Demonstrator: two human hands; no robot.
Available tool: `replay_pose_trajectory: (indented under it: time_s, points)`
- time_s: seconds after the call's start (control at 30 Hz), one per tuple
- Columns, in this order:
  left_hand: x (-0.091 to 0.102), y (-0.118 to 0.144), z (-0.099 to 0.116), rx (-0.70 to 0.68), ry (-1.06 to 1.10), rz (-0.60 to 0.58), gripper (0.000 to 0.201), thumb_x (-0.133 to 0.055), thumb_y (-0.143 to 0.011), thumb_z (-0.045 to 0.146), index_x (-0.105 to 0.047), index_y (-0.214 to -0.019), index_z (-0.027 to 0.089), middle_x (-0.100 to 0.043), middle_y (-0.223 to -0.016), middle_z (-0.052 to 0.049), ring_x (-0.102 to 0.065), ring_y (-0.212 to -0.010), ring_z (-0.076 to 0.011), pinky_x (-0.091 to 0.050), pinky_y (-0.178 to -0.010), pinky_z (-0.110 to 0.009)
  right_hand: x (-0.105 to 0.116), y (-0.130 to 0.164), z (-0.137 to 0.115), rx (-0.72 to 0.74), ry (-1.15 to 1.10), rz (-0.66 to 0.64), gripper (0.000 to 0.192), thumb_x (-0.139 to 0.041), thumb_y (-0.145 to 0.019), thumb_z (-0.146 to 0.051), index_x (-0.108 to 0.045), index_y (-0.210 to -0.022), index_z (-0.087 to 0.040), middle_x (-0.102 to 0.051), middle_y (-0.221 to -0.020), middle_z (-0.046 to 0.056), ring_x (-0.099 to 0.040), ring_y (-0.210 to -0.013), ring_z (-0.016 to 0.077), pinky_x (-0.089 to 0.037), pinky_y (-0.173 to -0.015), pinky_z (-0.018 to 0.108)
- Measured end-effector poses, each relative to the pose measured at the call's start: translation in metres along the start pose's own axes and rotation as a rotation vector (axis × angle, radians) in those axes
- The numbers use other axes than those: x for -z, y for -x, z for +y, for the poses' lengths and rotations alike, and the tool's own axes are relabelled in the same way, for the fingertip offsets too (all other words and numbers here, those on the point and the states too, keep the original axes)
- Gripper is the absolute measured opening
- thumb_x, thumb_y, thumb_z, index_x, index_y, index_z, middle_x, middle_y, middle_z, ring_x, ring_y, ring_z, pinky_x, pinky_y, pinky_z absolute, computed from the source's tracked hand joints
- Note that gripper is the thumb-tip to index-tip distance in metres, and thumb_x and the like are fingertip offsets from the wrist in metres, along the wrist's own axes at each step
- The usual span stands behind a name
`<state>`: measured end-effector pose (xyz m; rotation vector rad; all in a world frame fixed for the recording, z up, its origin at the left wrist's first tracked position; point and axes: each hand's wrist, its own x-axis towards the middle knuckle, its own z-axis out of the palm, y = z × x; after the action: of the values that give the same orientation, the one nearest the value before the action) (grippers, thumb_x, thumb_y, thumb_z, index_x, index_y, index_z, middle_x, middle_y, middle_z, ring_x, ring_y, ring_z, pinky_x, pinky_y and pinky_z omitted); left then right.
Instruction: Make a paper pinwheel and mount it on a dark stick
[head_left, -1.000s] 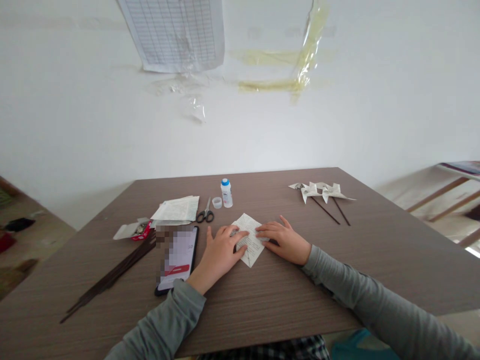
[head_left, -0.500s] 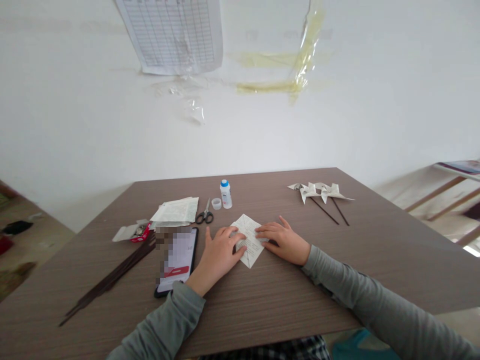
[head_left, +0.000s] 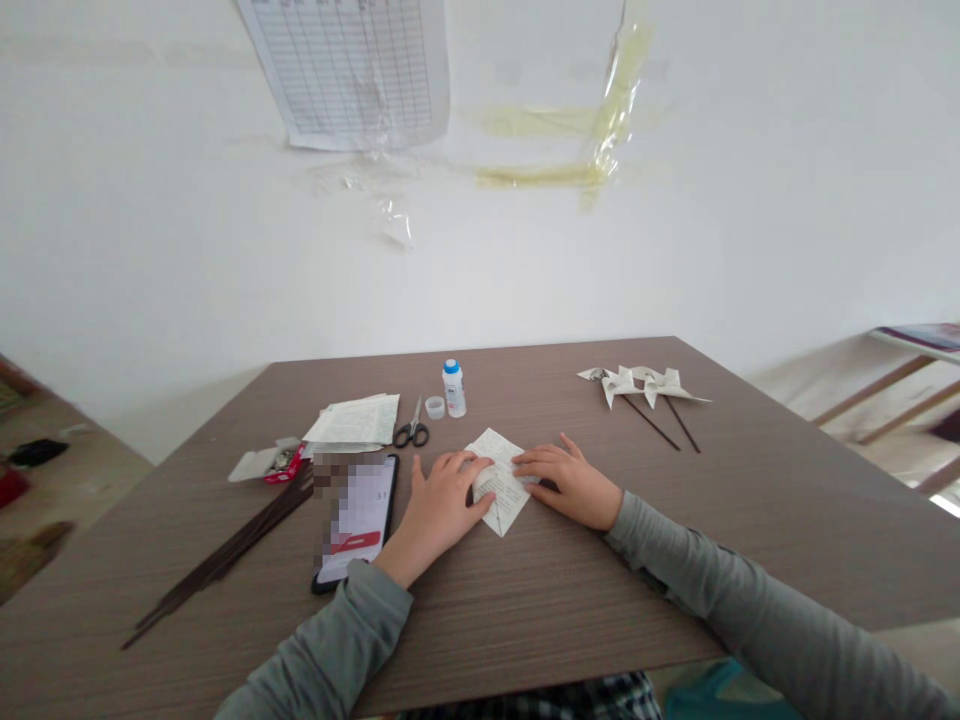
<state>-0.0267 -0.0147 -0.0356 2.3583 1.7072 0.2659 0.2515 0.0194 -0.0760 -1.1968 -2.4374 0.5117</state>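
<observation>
A square of printed paper lies cornerwise on the table in front of me, with crease lines on it. My left hand is at its left corner, thumb and forefinger closed on the edge, and a part there looks slightly raised. At the right corner, my right hand has its fingertips and thumb on the paper's edge. Both hands cover parts of the sheet. A phone with a lit screen lies by my left wrist. Beyond my left hand are black-handled scissors.
A paper stack, a red box of small metal pieces and a bundle of dark sticks are at left. A blue-capped bottle and a small clear cup stand behind. Two paper pinwheels lie far right.
The hands stay almost where they were on the paper. Its left part seems a little more raised under my left fingers. The whole view has shifted very slightly.
</observation>
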Motion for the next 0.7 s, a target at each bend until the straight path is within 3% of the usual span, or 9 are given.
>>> replay_pose_trajectory:
  time_s: [0.17, 0.3, 0.5, 0.57, 0.7]
  points:
    - [0.004, 0.002, 0.001, -0.005, -0.023, -0.026, 0.051, -0.078, -0.116, 0.028, -0.081, -0.167, 0.034, -0.076, -0.181, -0.015, -0.064, -0.174, -0.0464, -0.022, -0.15, -0.098, 0.001, -0.003, 0.002, 0.006, -0.058, -0.01, 0.029, -0.075, -0.119, -0.031, -0.093, -0.142, -0.034, -0.088, -0.164, 0.012, -0.077, -0.162, 0.0406, -0.023, -0.151, 0.093]
    - [0.007, 0.005, -0.006, -0.019, -0.035, 0.005, 0.045, -0.078, -0.115, 0.027, -0.085, -0.159, 0.033, -0.081, -0.175, -0.015, -0.069, -0.168, -0.0458, -0.021, -0.152, -0.095, 0.005, -0.018, 0.01, 0.017, -0.129, 0.044, 0.031, -0.077, -0.118, -0.033, -0.092, -0.145, -0.034, -0.09, -0.159, 0.012, -0.081, -0.157, 0.0382, -0.034, -0.151, 0.086]
    - [0.01, 0.009, -0.019, -0.011, -0.008, 0.018, 0.041, -0.078, -0.113, 0.029, -0.087, -0.153, 0.033, -0.082, -0.171, -0.014, -0.07, -0.166, -0.0464, -0.023, -0.152, -0.093, 0.02, -0.078, 0.019, 0.027, -0.186, 0.255, 0.031, -0.084, -0.109, -0.024, -0.095, -0.137, -0.029, -0.094, -0.148, 0.013, -0.088, -0.143, 0.0352, -0.063, -0.136, 0.063]
    - [0.011, 0.01, -0.022, -0.004, -0.005, 0.023, 0.041, -0.078, -0.112, 0.029, -0.088, -0.151, 0.033, -0.082, -0.17, -0.014, -0.07, -0.165, -0.0469, -0.025, -0.151, -0.095, 0.022, -0.103, 0.017, -0.011, -0.227, 0.303, 0.034, -0.087, -0.104, -0.019, -0.095, -0.135, -0.027, -0.095, -0.141, 0.013, -0.091, -0.133, 0.0327, -0.067, -0.13, 0.058]
    - [0.015, 0.012, -0.023, 0.003, -0.03, -0.005, 0.04, -0.078, -0.113, 0.032, -0.087, -0.152, 0.036, -0.08, -0.173, -0.012, -0.068, -0.167, -0.0459, -0.027, -0.151, -0.093, 0.019, -0.149, 0.005, -0.122, -0.366, 0.333, 0.043, -0.091, -0.099, -0.013, -0.093, -0.14, -0.026, -0.094, -0.147, 0.013, -0.091, -0.134, 0.0316, -0.066, -0.132, 0.056]
